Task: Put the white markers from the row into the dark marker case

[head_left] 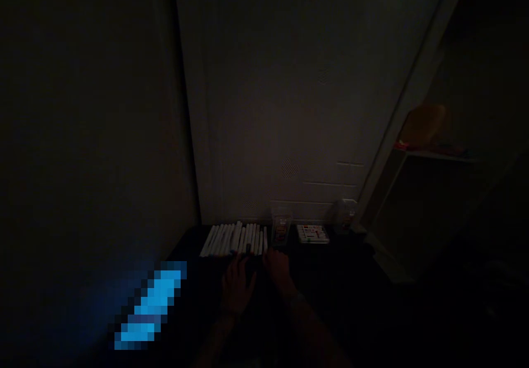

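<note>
A row of white markers (223, 240) lies side by side on the dark tabletop, close to the wall. My left hand (237, 284) rests below the row with its fingers spread, the fingertips near the markers' lower ends. At the right end of the row, my right hand (276, 266) is closed at the lower end of one white marker (265, 239), whose upper part shows above the fingers. Dim light hides the finer detail of the fingers.
Right of the markers stands a clear plastic container (281, 227) with a label. Beyond it lie a flat case (313, 234) of small pieces and another clear container (346, 214). A bright blue pixelated screen (155, 302) glows at left. An orange object (424, 125) sits on a shelf.
</note>
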Tool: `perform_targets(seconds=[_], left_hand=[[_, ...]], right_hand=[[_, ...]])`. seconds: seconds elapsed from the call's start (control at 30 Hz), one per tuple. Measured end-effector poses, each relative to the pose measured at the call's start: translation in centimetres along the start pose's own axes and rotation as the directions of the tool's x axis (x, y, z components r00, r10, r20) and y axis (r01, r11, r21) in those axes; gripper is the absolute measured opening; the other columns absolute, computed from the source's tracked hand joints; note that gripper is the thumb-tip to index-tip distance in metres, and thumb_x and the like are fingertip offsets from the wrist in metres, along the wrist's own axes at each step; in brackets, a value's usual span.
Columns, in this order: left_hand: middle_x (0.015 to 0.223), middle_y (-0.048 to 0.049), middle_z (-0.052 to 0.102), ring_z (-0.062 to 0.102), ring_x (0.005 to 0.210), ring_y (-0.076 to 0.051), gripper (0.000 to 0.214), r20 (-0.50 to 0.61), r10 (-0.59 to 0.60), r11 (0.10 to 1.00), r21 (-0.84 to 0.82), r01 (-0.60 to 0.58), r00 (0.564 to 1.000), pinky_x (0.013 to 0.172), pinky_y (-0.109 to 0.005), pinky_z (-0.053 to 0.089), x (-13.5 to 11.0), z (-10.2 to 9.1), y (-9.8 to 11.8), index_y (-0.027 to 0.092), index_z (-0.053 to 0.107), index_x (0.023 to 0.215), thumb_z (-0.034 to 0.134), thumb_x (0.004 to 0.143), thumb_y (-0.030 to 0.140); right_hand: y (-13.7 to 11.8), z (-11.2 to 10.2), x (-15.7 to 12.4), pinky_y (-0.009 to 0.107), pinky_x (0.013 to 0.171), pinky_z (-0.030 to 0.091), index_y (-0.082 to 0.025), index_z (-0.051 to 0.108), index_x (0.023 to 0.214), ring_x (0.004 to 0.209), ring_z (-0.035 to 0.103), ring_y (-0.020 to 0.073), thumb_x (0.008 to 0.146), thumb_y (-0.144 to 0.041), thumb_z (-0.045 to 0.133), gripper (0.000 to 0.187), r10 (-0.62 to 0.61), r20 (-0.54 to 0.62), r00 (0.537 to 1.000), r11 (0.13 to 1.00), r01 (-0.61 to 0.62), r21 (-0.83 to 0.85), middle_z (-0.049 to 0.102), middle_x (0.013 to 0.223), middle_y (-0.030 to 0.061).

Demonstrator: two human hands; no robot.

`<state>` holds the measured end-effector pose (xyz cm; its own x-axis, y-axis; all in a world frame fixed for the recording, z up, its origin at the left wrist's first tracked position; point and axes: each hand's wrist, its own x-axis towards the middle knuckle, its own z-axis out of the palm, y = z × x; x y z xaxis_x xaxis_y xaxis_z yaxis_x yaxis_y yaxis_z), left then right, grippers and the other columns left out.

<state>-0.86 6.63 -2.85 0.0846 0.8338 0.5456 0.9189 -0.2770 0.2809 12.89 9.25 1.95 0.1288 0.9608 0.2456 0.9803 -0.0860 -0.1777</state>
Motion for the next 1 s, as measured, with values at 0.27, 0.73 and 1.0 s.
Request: perform_targets(seconds=[0.27,0.73,1.0], left_hand=[[0.133,-0.0109,0.04,0.035,0.121,-0.025,0.041,0.005,0.048,0.998,-0.03,-0.048,0.999,0.097,-0.042,0.031,-0.2,-0.1,0.0,0.018,0.045,0.122,0.041,0.085,0.035],[0.127,-0.0106,0.044,0.04,0.117,-0.026,0.041,-0.041,-0.025,0.966,-0.257,0.014,0.999,0.095,-0.045,0.034,0.1,-0.8,0.2,0.018,0.043,0.119,0.043,0.084,0.038],[0.125,-0.0133,0.045,0.05,0.108,-0.024,0.051,-0.046,-0.236,0.759,-0.632,0.155,0.971,0.093,-0.043,0.039,0.8,-0.5,0.1,0.016,0.032,0.129,0.041,0.085,0.041]], right_hand=[[0.5,-0.2,-0.5,0.03,0.066,0.047,-0.016,0.058,0.097,0.078,0.066,0.0221,0.088,-0.034,0.042,0.025,-0.043,0.009,0.999,0.999,0.044,-0.005,0.067,0.084,0.0119],[3.6,-0.2,-3.6,0.022,0.056,0.043,-0.013,0.05,0.103,0.067,0.064,0.0176,0.093,-0.029,0.03,0.027,0.039,-0.055,0.998,0.985,-0.029,0.172,0.066,0.079,0.012],[10.0,-0.5,-6.2,0.022,0.065,0.042,-0.019,0.055,0.083,0.071,0.057,0.0133,0.093,-0.042,0.025,0.039,-0.017,-0.159,0.987,0.751,0.117,0.649,0.062,0.08,0.0046]])
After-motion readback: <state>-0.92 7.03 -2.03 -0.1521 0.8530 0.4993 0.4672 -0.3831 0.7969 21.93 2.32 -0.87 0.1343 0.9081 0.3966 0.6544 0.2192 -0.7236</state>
